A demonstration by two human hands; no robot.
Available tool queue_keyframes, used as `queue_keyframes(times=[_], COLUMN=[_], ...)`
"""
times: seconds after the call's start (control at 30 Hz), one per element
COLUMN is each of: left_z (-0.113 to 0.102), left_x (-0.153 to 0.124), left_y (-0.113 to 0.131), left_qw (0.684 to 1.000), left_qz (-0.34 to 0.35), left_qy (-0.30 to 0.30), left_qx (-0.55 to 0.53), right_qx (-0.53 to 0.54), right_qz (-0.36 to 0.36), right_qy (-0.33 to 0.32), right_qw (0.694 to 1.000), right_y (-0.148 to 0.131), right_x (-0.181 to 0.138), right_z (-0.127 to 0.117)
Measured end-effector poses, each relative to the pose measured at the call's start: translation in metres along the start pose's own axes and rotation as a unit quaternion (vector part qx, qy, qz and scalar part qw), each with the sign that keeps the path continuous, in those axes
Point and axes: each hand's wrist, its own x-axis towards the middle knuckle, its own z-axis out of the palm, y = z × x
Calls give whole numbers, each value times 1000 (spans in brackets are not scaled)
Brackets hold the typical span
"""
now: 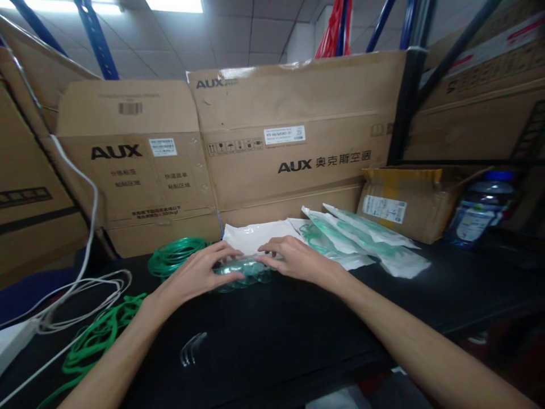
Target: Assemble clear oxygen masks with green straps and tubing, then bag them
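Observation:
My left hand (200,274) and my right hand (297,260) meet over a clear plastic piece with green tubing (242,274) on the black table (281,335). Fingers of both hands curl onto it and press it down. Just behind the hands lies a white plastic bag (255,234). A coil of green tubing (175,255) sits left of my left hand.
Several sealed packets with green tubing (361,238) lie to the right. A small cardboard box (404,201) and a water bottle (479,210) stand at the right. Large AUX cartons (293,130) wall the back. More green tubing (96,335), white cable (80,289) and a clear clip (191,347) lie left.

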Motion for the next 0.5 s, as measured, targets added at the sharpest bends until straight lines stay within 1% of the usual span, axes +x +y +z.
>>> queue_keyframes(times=[0.07, 0.13, 0.17, 0.27, 0.37, 0.43, 0.5], left_z=[-2, -4, -5, -3, 0, 0, 0], left_x=[0, -1, -1, -1, -1, -2, -2], left_y=[3, 7, 8, 9, 7, 6, 6], left_qw=[1000, 1000, 999, 999, 998, 997, 997], left_qz=[-5, -9, -9, -3, -2, -5, -6], left_qy=[12, 24, 31, 53, 68, 75, 76], left_qx=[3, 3, 2, 3, 4, 4, 2], right_qx=[-15, -69, -119, -198, -277, -307, -321], right_qz=[10, 59, 105, 192, 276, 314, 334], right_qy=[3, -11, -31, -55, -79, -99, -116], right_qw=[1000, 996, 987, 960, 917, 893, 879], right_y=[8, 24, 33, 70, 107, 127, 141], right_x=[4, 6, 5, -6, -25, -38, -49], right_z=[-9, -24, -34, -65, -92, -102, -106])
